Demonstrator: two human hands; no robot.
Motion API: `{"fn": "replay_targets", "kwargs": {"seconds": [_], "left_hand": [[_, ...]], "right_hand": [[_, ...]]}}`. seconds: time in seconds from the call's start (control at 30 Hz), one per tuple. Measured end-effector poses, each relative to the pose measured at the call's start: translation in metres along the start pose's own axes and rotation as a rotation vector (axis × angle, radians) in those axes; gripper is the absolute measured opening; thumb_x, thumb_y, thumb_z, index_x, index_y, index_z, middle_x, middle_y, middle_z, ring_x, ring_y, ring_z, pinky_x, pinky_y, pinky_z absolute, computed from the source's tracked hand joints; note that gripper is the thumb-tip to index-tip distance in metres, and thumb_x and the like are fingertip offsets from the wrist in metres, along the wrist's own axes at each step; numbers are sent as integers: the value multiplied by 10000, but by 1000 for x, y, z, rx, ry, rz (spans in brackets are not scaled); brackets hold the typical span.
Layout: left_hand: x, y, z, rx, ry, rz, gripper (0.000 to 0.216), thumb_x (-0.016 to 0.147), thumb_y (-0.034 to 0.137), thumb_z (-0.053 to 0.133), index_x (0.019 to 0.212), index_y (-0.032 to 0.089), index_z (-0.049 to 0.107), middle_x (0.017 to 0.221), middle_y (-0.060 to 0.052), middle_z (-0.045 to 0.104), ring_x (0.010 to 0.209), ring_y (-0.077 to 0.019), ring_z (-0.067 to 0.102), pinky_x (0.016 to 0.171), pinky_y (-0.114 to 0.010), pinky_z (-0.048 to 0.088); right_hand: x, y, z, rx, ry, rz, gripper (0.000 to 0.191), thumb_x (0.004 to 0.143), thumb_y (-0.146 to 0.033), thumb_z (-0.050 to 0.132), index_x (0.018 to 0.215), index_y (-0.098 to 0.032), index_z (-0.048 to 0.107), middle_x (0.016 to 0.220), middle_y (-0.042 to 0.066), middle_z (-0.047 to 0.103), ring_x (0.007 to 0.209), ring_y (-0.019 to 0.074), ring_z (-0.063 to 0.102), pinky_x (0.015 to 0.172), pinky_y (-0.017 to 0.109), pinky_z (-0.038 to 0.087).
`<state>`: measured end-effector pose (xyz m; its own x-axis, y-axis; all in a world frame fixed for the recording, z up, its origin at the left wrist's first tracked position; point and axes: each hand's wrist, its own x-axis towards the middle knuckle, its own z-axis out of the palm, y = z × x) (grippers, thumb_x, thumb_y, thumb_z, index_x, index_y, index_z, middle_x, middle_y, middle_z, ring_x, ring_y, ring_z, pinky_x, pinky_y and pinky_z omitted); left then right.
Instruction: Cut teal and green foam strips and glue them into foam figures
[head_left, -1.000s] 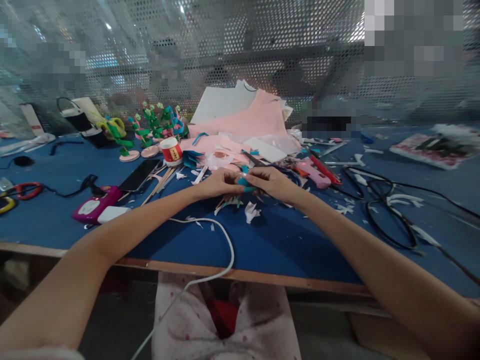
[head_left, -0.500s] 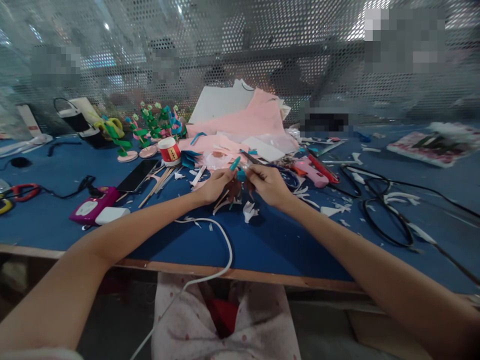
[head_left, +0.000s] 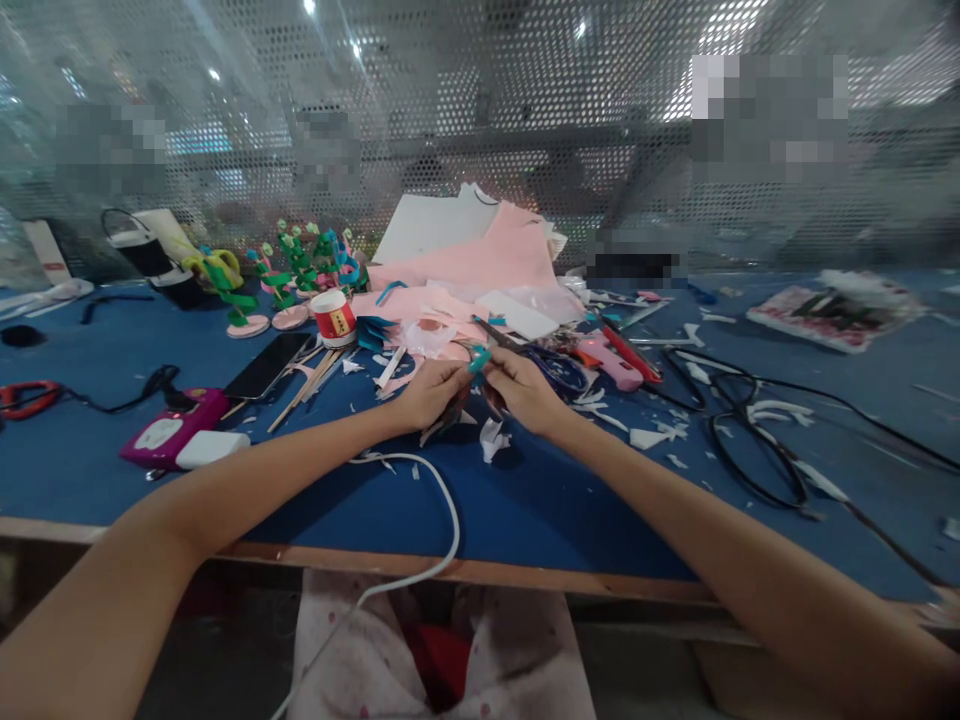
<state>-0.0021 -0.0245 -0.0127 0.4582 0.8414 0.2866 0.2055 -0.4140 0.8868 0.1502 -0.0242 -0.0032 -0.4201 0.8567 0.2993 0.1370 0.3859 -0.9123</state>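
Observation:
Over the blue table top (head_left: pixel 540 500) my left hand (head_left: pixel 429 392) and my right hand (head_left: pixel 525 392) meet, both with fingers pinched on one small teal craft piece (head_left: pixel 478 360). A thin stick runs down from it under my left fingers. White paper scraps (head_left: pixel 491 438) lie just below my hands. A heap of pink and white sheets (head_left: pixel 480 262) rises right behind them.
A pink glue gun (head_left: pixel 609 360) and black cables (head_left: pixel 750 440) lie to the right. To the left are a red-and-white cup (head_left: pixel 332 317), a phone (head_left: pixel 268 365), wooden sticks (head_left: pixel 309 382), a magenta device (head_left: pixel 166 438), green paper figures (head_left: pixel 300 262). A white cable (head_left: pixel 435 520) drops over the near edge.
My hands lifted the teal piece slightly and turned it while staying together; the view has shifted a little, so things sit lower and further left in the picture.

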Motion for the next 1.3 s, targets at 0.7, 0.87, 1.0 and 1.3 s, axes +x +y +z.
{"fn": "replay_targets", "kwargs": {"seconds": [0.7, 0.87, 1.0, 1.3], "left_hand": [[-2, -2, -2, 426, 227, 301, 532, 889, 587, 176, 712, 174, 461, 511, 38, 378, 467, -94, 345, 494, -232, 272], [-2, -4, 2, 290, 304, 247, 505, 891, 577, 212, 697, 175, 450, 526, 38, 389, 493, -92, 366, 500, -225, 284], [-3, -3, 4, 273, 299, 255, 509, 883, 587, 231, 695, 175, 461, 533, 33, 403, 507, -94, 376, 509, -226, 301], [-5, 1, 8, 276, 358, 270, 503, 885, 579, 248, 677, 171, 458, 532, 34, 409, 492, -84, 369, 486, -218, 299]], "right_hand": [[-5, -6, 19, 313, 57, 80, 509, 699, -699, 506, 608, -213, 387, 339, -86, 377, 253, 53, 315, 263, 190, 231], [-4, -1, 20, 242, 94, 7, 572, 688, -768, 413, 565, -210, 379, 354, -73, 369, 280, 63, 362, 289, 201, 297], [-5, -2, 23, 217, 167, 3, 563, 676, -764, 442, 568, -214, 389, 355, -61, 398, 282, 70, 361, 287, 212, 284], [-7, 4, 29, 207, 256, -9, 540, 678, -755, 454, 591, -228, 372, 396, -66, 371, 308, 81, 349, 307, 235, 300]]}}
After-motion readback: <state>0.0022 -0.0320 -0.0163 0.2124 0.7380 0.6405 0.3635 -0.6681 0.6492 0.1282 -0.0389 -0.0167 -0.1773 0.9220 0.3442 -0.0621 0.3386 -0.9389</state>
